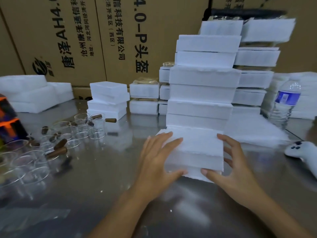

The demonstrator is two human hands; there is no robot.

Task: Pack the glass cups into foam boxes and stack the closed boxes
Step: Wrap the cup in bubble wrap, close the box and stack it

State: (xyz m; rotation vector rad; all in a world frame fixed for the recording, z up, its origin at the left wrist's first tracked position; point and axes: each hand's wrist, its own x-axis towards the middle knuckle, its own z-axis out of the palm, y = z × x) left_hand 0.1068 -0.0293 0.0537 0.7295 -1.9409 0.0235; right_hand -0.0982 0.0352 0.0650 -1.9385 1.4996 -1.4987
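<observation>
A closed white foam box (193,150) lies on the steel table in front of me, held from both sides. My left hand (157,157) lies on its left side and top with the fingers spread. Its right edge is gripped by my right hand (233,165), thumb under the near corner. Right behind it rises a tall stack of closed foam boxes (204,86). Several glass cups with brown wooden handles (73,133) stand at the left of the table.
More foam boxes (108,98) and stacks (255,66) line the back, with big cardboard cartons (68,36) behind them. A water bottle (284,103) stands at the right, a white controller (301,150) near the right edge, a dark and orange object (8,121) at far left.
</observation>
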